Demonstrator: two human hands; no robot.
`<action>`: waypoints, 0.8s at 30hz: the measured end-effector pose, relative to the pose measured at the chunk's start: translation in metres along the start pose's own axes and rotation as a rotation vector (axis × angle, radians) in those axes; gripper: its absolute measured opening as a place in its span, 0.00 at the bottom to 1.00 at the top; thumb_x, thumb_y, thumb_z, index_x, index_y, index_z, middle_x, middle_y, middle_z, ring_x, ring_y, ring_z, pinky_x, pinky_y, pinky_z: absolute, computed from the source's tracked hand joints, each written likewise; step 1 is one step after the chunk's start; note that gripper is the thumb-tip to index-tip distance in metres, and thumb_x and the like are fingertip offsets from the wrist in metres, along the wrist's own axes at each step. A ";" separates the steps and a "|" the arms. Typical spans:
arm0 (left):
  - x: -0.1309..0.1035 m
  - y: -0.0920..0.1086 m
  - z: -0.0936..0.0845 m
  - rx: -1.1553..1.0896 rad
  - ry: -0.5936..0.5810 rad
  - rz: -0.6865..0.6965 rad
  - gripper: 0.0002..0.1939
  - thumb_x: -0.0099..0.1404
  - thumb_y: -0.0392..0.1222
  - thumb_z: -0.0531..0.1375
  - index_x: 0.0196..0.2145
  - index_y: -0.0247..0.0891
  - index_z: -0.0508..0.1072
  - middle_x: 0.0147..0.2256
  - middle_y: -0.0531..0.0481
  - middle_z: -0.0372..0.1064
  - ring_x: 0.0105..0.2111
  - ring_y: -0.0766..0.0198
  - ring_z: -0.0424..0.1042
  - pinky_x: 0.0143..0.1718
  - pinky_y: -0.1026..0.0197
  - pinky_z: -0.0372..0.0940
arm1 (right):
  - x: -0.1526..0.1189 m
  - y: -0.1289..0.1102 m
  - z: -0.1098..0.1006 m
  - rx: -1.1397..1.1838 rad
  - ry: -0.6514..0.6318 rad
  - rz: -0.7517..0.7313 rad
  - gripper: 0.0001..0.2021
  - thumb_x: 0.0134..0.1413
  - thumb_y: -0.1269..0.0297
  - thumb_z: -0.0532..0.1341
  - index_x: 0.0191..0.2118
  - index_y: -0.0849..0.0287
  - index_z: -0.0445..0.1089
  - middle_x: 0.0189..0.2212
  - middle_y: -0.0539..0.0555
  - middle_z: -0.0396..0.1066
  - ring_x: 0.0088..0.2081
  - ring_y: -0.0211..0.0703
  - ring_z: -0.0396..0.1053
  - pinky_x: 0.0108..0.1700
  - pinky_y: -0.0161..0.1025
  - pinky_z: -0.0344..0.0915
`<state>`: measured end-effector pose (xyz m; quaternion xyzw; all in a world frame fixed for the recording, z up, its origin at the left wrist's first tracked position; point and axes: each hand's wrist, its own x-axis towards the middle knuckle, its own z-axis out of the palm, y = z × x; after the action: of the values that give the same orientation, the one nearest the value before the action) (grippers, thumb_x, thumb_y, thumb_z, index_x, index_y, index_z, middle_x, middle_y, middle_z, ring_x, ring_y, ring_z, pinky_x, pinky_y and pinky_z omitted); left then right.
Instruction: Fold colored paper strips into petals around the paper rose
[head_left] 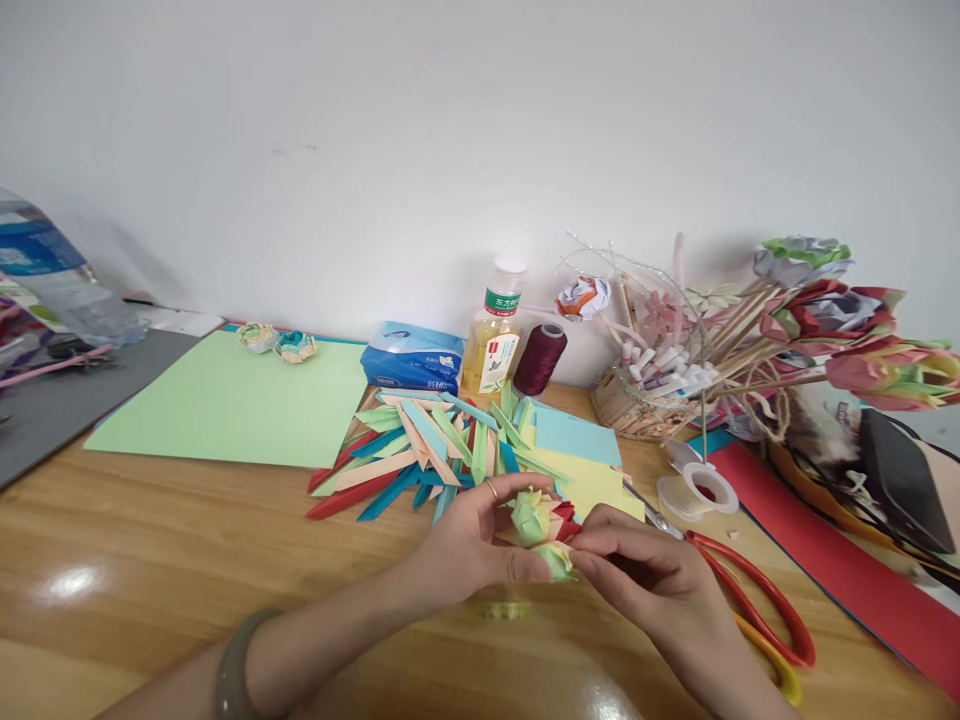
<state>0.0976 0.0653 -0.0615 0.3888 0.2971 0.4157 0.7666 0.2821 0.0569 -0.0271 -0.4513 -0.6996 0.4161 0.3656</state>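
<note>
Above the table (187,540), a flower (532,520) is being gripped by the left hand (466,548) and pinched at its edge by the right hand (658,578). It is likely being shaped; soft pressing is being asked for next.

And here at lower centre, the left hand's (480,540) thumb and the right hand's (649,570) fingers cover parts of the folded paper piece (531,518)! Just below, a small yellowish object (506,609) is too blurred to tell. Both forearms run out through the bottom edge. Lower right, the yellow grip of the scissors (805,640) slips partly behind the right hand. Over at the left edge, a plastic bottle (45,260) is cut off, and the right edge clips a pink paper flower (892,372)!
</note>
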 end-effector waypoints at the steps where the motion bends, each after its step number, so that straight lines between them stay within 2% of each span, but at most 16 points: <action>1: 0.000 0.000 0.000 0.006 -0.002 -0.002 0.37 0.39 0.45 0.74 0.48 0.40 0.68 0.43 0.46 0.70 0.45 0.55 0.68 0.46 0.54 0.62 | 0.000 0.000 0.000 -0.005 -0.001 -0.002 0.10 0.53 0.59 0.62 0.26 0.56 0.77 0.21 0.50 0.66 0.23 0.36 0.62 0.23 0.32 0.59; 9: -0.004 -0.002 0.001 0.077 -0.028 0.021 0.39 0.41 0.46 0.73 0.51 0.40 0.66 0.46 0.44 0.69 0.46 0.54 0.68 0.47 0.54 0.62 | -0.002 -0.003 0.002 -0.056 0.007 -0.014 0.07 0.51 0.65 0.63 0.25 0.57 0.76 0.21 0.51 0.67 0.22 0.36 0.62 0.22 0.31 0.59; 18: -0.005 0.009 -0.002 0.216 -0.078 0.036 0.39 0.43 0.42 0.72 0.53 0.41 0.65 0.49 0.43 0.67 0.49 0.54 0.67 0.49 0.53 0.61 | -0.001 -0.005 -0.001 -0.182 -0.079 -0.043 0.08 0.53 0.63 0.62 0.26 0.56 0.75 0.22 0.51 0.69 0.23 0.37 0.63 0.23 0.33 0.60; 24: -0.003 0.014 -0.002 0.333 -0.010 0.054 0.36 0.44 0.42 0.71 0.52 0.41 0.67 0.52 0.44 0.65 0.48 0.54 0.67 0.49 0.54 0.62 | -0.002 -0.009 -0.002 -0.312 -0.097 -0.227 0.07 0.57 0.72 0.57 0.32 0.57 0.72 0.28 0.52 0.71 0.29 0.38 0.69 0.29 0.32 0.65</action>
<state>0.0891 0.0681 -0.0506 0.5202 0.3477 0.3793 0.6816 0.2814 0.0530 -0.0189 -0.4002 -0.8189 0.2800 0.3015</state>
